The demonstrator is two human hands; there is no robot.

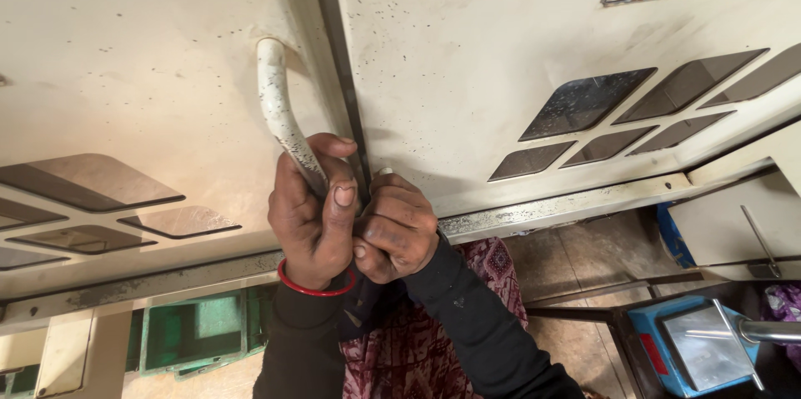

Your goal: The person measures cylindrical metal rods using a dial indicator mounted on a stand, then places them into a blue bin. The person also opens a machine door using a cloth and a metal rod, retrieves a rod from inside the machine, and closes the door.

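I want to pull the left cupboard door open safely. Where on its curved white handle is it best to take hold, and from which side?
Probably grip the handle on its free middle bow, which stands off the cream door. Come from the side toward the gap between the doors, so the fingers hook behind it. The left hand already wraps its lower part; the right hand is closed beside it.

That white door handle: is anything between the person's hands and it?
Nothing visible. The left hand is wrapped directly around the lower part of the white handle on the left cabinet door. The right hand is closed just beside it at the seam between the doors; what it holds is hidden.
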